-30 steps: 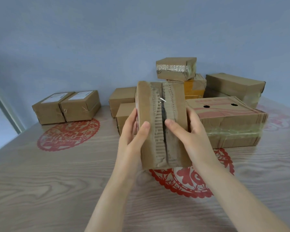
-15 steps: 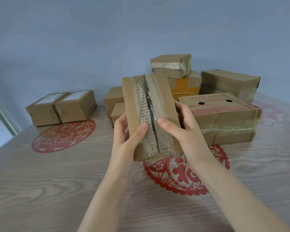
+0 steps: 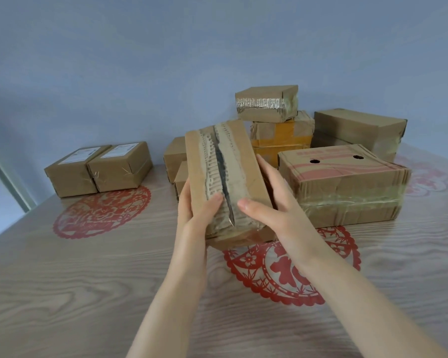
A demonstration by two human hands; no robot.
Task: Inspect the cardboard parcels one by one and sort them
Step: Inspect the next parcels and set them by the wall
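Pale blue wall (image 3: 140, 60) backed a wood-grain table (image 3: 62, 293) marked with red paper-cut roundels (image 3: 101, 210). Right of centre sat a large printed carton (image 3: 344, 187) with two holes, stacked parcels (image 3: 279, 135) behind it; two labelled boxes (image 3: 98, 169) stood well apart at far left. Between them the torn parcel (image 3: 225, 177) was held off the table, its long axis running away from the person and leaning left. Left grip (image 3: 197, 205) and right grip (image 3: 272, 202) clasped its near end from either side, thumbs flanking the split; the left lay nearer the labelled pair. Its underside and contents were hidden.
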